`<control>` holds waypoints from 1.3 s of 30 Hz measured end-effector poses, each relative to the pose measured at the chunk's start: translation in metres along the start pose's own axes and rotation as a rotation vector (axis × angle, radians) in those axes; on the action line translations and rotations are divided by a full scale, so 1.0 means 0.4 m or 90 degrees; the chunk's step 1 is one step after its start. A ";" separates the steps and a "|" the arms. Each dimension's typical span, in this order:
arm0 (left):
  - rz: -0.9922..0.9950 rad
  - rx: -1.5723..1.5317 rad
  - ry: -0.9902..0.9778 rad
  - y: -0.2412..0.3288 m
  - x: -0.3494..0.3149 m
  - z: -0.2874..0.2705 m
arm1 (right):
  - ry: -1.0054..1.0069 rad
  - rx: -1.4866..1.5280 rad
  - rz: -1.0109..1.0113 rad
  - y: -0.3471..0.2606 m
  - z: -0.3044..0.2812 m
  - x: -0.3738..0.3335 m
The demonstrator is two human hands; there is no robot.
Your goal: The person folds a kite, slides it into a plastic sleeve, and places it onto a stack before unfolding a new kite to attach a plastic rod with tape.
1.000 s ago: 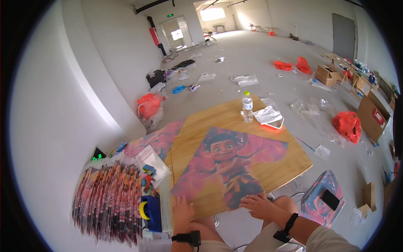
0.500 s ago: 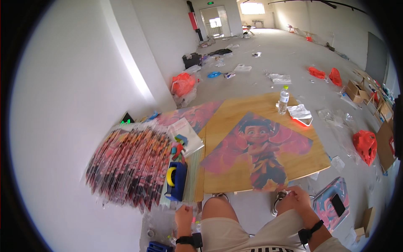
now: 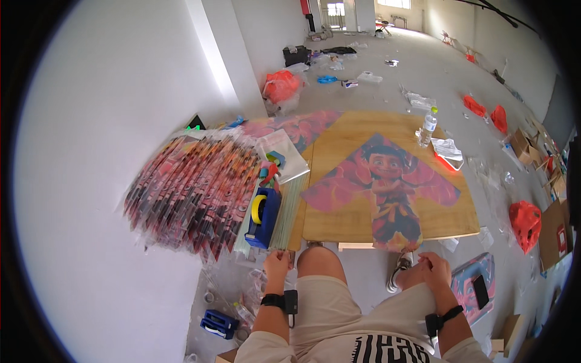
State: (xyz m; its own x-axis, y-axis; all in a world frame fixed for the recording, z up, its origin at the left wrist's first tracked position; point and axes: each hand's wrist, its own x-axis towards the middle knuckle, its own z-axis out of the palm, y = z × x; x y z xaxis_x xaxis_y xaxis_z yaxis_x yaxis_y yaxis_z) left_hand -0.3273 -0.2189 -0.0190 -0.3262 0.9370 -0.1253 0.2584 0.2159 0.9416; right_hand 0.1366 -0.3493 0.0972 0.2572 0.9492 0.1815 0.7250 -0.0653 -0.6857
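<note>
A kite [image 3: 389, 196] with a printed cartoon figure lies flat on the wooden table [image 3: 448, 222], its tail at the near edge. My left hand [image 3: 277, 264] is closed at the near ends of a bundle of thin pale sticks [image 3: 290, 212]; whatever its fingers pinch is too small to tell. My right hand [image 3: 436, 270] hovers over my right knee, just off the kite's tail, fingers loosely bent, with nothing visible in them. Beside the sticks stands a blue tape dispenser [image 3: 263, 227] with a yellow roll. Left of it lies a thick stack of plastic-wrapped printed kites [image 3: 190, 190].
A water bottle [image 3: 428, 126] and a red-rimmed tray [image 3: 448, 156] stand at the table's far right. Another blue tape dispenser [image 3: 219, 324] is on the floor at lower left. A phone [image 3: 480, 292] rests on a printed case at right. Red bags [image 3: 525, 226] and plastic litter the floor.
The view has tilted downward, so the table sits higher in it. My left hand has come up to the stick ends. My right hand is drawn slightly away from the kite's tail.
</note>
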 end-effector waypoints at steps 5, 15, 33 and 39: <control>-0.031 -0.030 -0.005 0.038 -0.019 -0.015 | 0.012 0.002 0.028 0.015 -0.002 0.000; -0.160 -0.226 -0.052 0.069 -0.038 -0.093 | -0.025 0.094 0.024 0.103 0.035 -0.004; 0.330 0.101 -0.753 0.347 -0.366 0.034 | -0.397 0.396 0.040 -0.155 0.047 -0.066; 0.440 0.142 -0.782 0.363 -0.368 0.052 | -0.338 0.579 0.055 -0.158 0.058 -0.098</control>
State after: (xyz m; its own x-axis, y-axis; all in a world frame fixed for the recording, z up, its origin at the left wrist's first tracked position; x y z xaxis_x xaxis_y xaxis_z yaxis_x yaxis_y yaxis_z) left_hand -0.2227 -0.3199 0.1298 0.8744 0.4839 0.0349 0.2114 -0.4448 0.8703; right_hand 0.0660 -0.3754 0.1171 -0.1864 0.9796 -0.0745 -0.0911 -0.0927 -0.9915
